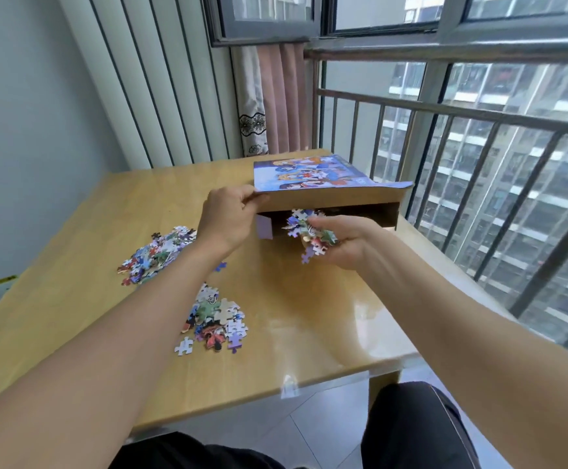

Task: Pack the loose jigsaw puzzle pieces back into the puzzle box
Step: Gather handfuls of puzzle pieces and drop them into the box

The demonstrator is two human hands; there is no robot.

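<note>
Head view: the fingers of the right hand (pixel 336 242) are curled around a handful of jigsaw pieces (pixel 309 233), which is held at the dark mouth of the puzzle box (pixel 313 177), the leading pieces already at or just inside the opening and a few trailing below the palm. The fingers of the left hand (pixel 228 214) are pinched on the near left corner of the box's brown flap (pixel 329 199), which is held lifted so that the opening is kept clear. The box itself lies flat on the wooden table (pixel 72 265) at about one o'clock from the hands, its printed face upward and its open end turned toward the person. Two loose heaps are yet to be packed: a larger heap (pixel 155 253) at about nine o'clock from the left hand, partly hidden by the forearm, and a nearer heap (pixel 216 321) at about six o'clock, with a single white piece (pixel 183 346) lying just beside it. The step in hand is judged to be the feeding of a handful into the box, with the task perhaps midway. For the next move, the handful would need to be pushed well inside before the grip is loosened, so that nothing spills onto the table, while the flap is kept raised; the nearer heap could then be gathered.
</note>
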